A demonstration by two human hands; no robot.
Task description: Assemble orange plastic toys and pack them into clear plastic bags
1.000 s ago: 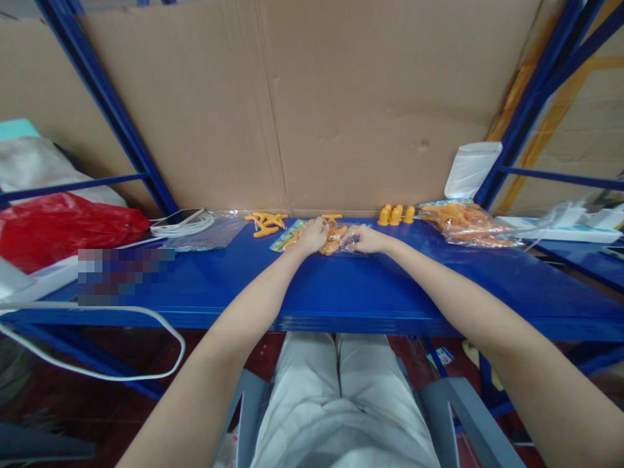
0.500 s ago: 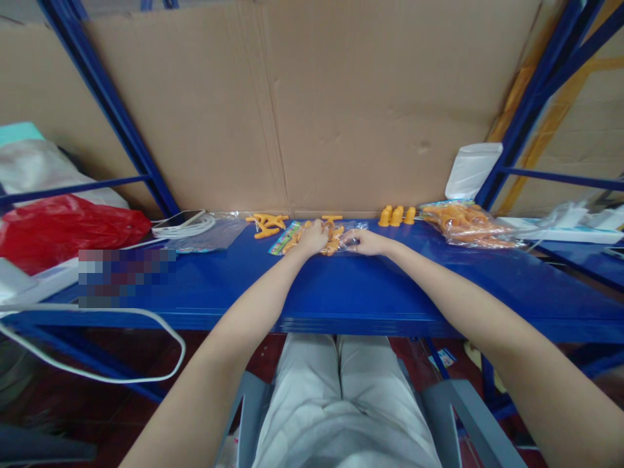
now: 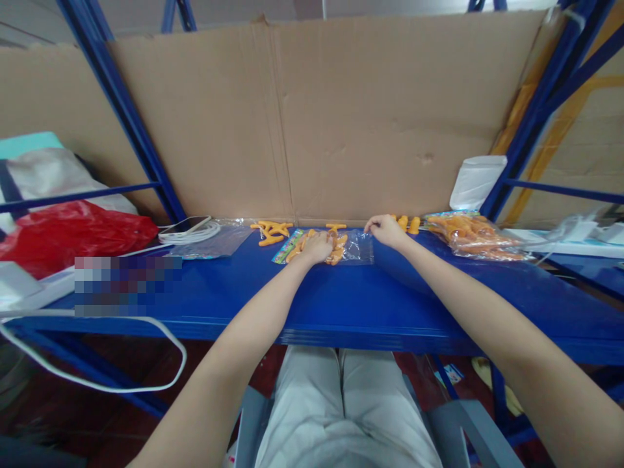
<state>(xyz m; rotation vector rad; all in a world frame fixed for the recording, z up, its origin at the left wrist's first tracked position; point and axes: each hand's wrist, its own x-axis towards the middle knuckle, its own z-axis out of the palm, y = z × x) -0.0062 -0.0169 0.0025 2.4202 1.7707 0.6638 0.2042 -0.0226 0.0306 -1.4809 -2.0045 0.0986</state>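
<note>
A clear plastic bag [image 3: 361, 250] is lying flat on the blue desk [image 3: 341, 302], a little in front of the cardboard wall [image 3: 370, 117]. Its left end is showing a green and blue printed strip [image 3: 289, 247], and its right part is shining and looking wrinkled. Orange pieces [image 3: 337, 255] are filling the middle of this bag, but the left hand [image 3: 318, 247] is covering some of them, so their exact shapes are hard to tell.

The left hand is resting with its palm down upon the bag, its fingers pointing to the right across the pieces; I cannot tell whether they are grasping something. The right hand [image 3: 387, 231] is bending at the wrist just beside the far right corner of the bag. Its fingers are curling, the tips being close together, and I cannot tell whether they are pinching the plastic edge.

Further to the right, a second bag [image 3: 470, 235] is holding many orange pieces. Orange cone-like pieces [image 3: 413, 225] are standing between it and the right hand. Branched orange pieces [image 3: 272, 232] are lying loose to the left of the first bag.
</note>
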